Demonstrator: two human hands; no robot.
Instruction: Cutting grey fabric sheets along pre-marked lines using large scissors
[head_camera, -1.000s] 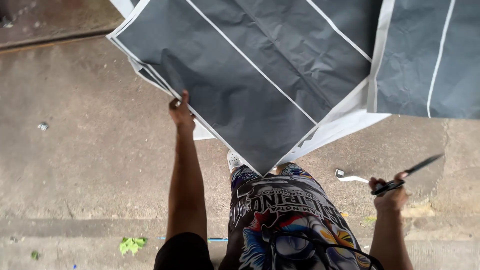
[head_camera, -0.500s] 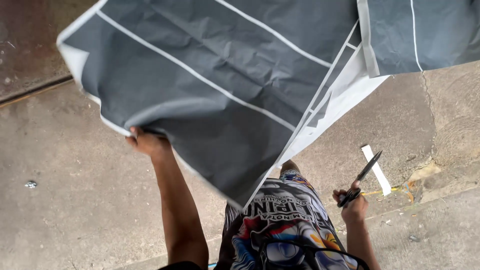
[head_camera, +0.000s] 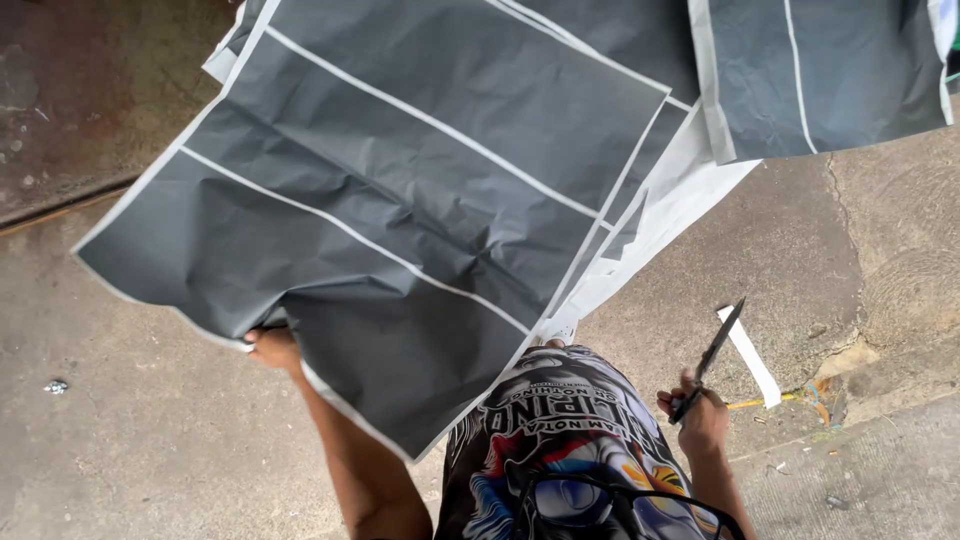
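Your left hand (head_camera: 272, 348) has swung the dark grey sheet (head_camera: 390, 230) wider — still pinching its edge — while your right hand (head_camera: 700, 420), beside it, stays clenched round the scissors (head_camera: 712, 358).

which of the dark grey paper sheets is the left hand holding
The big creased dark grey sheet with white lines, gripped at its lower edge by the left hand; the separate top-right grey sheet is untouched.

Soft, even daylight on my feed, no glare that I saw, only faint shadow under the dark grey sheet (head_camera: 380, 230), creases sharp, concrete floor (head_camera: 130, 430) evenly lit, slight wide-angle stretch at the edges
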